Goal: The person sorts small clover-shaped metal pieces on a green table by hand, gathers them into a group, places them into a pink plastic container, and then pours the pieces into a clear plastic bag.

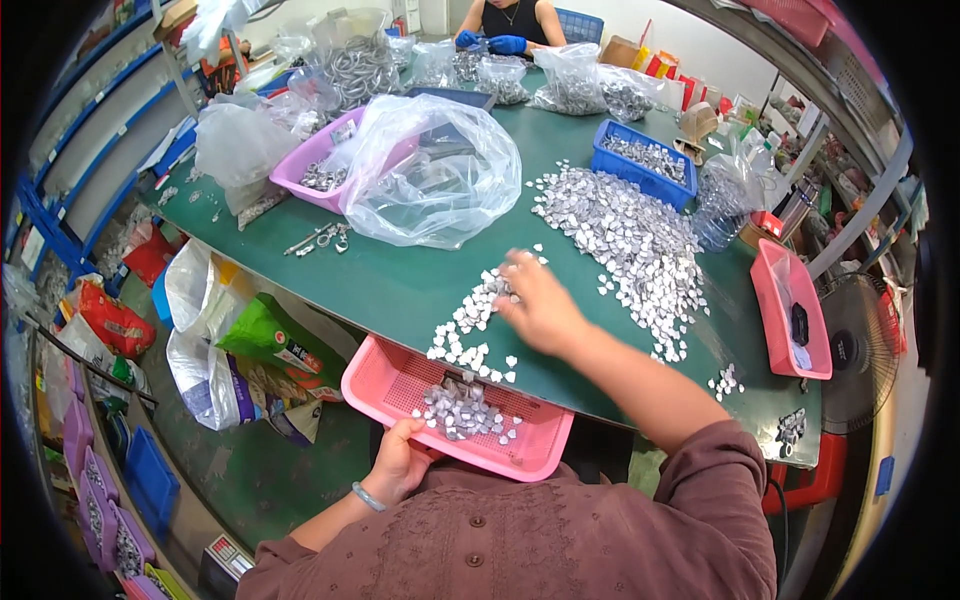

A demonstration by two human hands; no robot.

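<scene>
My left hand [400, 462] grips the near left rim of a pink plastic basket [540, 445], held just below the table's front edge. Small silvery, leaf-like metal pieces [460, 410] lie heaped inside it. Above the green table my right hand [545, 310] reaches over a loose strip of the same pieces [475, 310], its fingers and thumb apart and touching some of them. That strip runs down to the edge over the basket. A large pile of these pieces [625, 235] spreads across the table to the right of my hand.
A blue tray [640, 165] of metal parts stands behind the pile. Left of it are a clear plastic bag [435, 180] and a purple basket [300, 165]. Another pink basket [790, 310] sits at the right edge. Across the table, a person in blue gloves [505, 45] handles parts.
</scene>
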